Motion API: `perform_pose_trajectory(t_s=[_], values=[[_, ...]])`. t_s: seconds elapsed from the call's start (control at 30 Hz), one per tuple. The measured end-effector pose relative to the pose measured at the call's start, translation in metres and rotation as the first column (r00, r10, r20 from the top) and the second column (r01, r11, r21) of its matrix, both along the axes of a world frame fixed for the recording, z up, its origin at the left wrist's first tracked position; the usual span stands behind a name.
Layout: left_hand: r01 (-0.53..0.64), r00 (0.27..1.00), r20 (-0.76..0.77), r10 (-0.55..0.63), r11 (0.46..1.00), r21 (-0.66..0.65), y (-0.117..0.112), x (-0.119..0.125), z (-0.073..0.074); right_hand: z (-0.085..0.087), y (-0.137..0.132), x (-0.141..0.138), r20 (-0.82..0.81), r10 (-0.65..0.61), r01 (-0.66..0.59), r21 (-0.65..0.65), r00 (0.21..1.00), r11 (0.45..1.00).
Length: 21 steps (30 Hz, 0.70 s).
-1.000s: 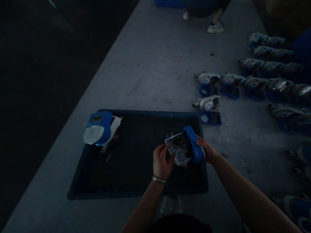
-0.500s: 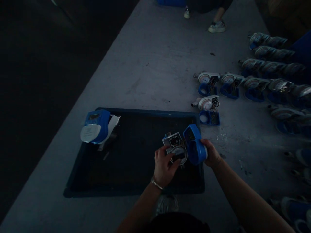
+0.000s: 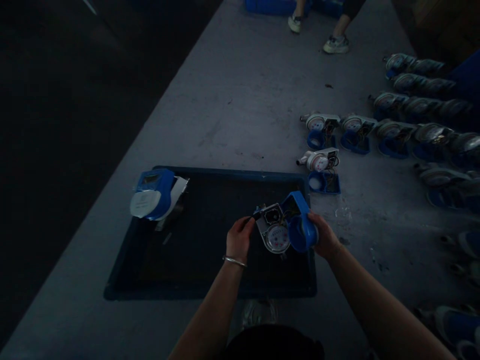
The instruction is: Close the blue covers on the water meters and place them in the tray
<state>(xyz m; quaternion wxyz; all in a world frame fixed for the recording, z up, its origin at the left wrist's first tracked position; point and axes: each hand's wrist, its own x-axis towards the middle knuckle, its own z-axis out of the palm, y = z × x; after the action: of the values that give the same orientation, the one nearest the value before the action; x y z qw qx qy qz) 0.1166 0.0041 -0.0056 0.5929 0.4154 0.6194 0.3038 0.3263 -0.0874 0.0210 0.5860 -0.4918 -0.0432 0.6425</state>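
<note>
An opened water meter (image 3: 276,238) lies at the right end of a dark blue tray (image 3: 210,298), its round dial showing. Beside it, tilted up on its edge, is the blue meter cover (image 3: 302,225), joined by thin wires. My right hand (image 3: 324,237) grips that cover by its right side. My left hand (image 3: 238,241), with a bangle at the wrist, pinches a small dark piece (image 3: 255,216) at the left edge of the meter's housing. What exactly this piece is cannot be made out in the dim light.
Another blue-and-white meter (image 3: 153,195) rests on the tray's left corner. Rows of opened meters (image 3: 354,131) stand on the grey floor to the right. Clear plastic (image 3: 258,314) lies in front of the tray. A person's shoes (image 3: 336,45) and a blue bin (image 3: 270,6) are at the far end.
My left hand has moved left off the dial, taking the dark piece from over it, and the dial is now uncovered. My right hand still holds the blue cover.
</note>
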Motion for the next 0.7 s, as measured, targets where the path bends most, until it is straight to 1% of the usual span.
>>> perform_pose_trajectory(t_s=[0.03, 0.07, 0.13, 0.17, 0.23, 0.3, 0.33, 0.37, 0.4, 0.47, 0.5, 0.53, 0.57, 0.6, 0.63, 0.7], values=[[0.041, 0.994, -0.101, -0.036, 0.998, 0.042, -0.003, 0.000, -0.006, -0.001, 0.001, -0.001, 0.028, 0.008, -0.008, 0.009, 1.000, 1.000], [0.101, 0.973, -0.218, -0.079, 0.991, 0.093, -0.008, 0.000, -0.012, -0.003, 0.002, -0.003, 0.049, 0.015, -0.016, 0.014, 0.999, 1.000], [0.231, 0.900, -0.414, -0.138, 0.955, 0.185, -0.019, 0.000, -0.022, -0.007, 0.005, -0.009, 0.070, 0.017, -0.018, 0.012, 0.997, 1.000], [0.272, 0.878, -0.455, -0.149, 0.937, 0.217, -0.023, 0.000, -0.024, -0.009, 0.006, -0.011, 0.071, 0.013, -0.013, 0.004, 0.997, 1.000], [0.320, 0.866, -0.473, -0.162, 0.907, 0.275, -0.028, -0.001, -0.026, -0.012, 0.008, -0.016, 0.071, 0.008, -0.008, -0.007, 0.997, 1.000], [0.380, 0.838, -0.518, -0.170, 0.864, 0.331, -0.022, -0.004, -0.023, -0.012, 0.009, -0.018, 0.073, 0.012, -0.011, -0.003, 0.997, 1.000], [0.447, 0.805, -0.560, -0.194, 0.820, 0.358, -0.015, -0.006, -0.021, -0.011, 0.008, -0.018, 0.077, 0.018, -0.018, 0.000, 0.997, 1.000], [0.539, 0.756, -0.612, -0.234, 0.754, 0.377, -0.006, -0.008, -0.017, -0.010, 0.007, -0.018, 0.082, 0.028, -0.028, 0.001, 0.996, 1.000], [0.642, 0.690, -0.665, -0.286, 0.665, 0.381, 0.005, -0.011, -0.014, -0.008, 0.007, -0.017, 0.087, 0.037, -0.038, 0.001, 0.995, 0.999], [0.826, 0.532, -0.738, -0.415, 0.447, 0.343, 0.029, -0.015, -0.006, -0.004, 0.005, -0.015, 0.087, 0.060, -0.060, -0.001, 0.994, 0.998], [0.887, 0.450, -0.754, -0.480, 0.342, 0.311, 0.040, -0.015, -0.002, -0.003, 0.005, -0.015, 0.080, 0.068, -0.068, -0.003, 0.994, 0.998], [0.926, 0.375, -0.755, -0.539, 0.259, 0.275, 0.050, -0.014, 0.002, -0.001, 0.006, -0.015, 0.071, 0.072, -0.072, -0.006, 0.995, 0.997], [0.949, 0.314, -0.743, -0.591, 0.201, 0.241, 0.058, -0.011, 0.005, 0.000, 0.006, -0.016, 0.060, 0.071, -0.070, -0.011, 0.996, 0.997], [0.963, 0.269, -0.726, -0.632, 0.165, 0.213, 0.064, -0.008, 0.008, 0.001, 0.007, -0.017, 0.055, 0.069, -0.068, -0.017, 0.996, 0.998], [0.971, 0.237, -0.709, -0.664, 0.146, 0.188, 0.068, -0.004, 0.009, 0.001, 0.008, -0.018, 0.059, 0.071, -0.070, -0.024, 0.996, 0.997], [0.979, 0.205, -0.689, -0.696, 0.142, 0.148, 0.070, 0.004, 0.009, 0.001, 0.011, -0.022, 0.109, 0.088, -0.087, -0.022, 0.990, 0.996]])
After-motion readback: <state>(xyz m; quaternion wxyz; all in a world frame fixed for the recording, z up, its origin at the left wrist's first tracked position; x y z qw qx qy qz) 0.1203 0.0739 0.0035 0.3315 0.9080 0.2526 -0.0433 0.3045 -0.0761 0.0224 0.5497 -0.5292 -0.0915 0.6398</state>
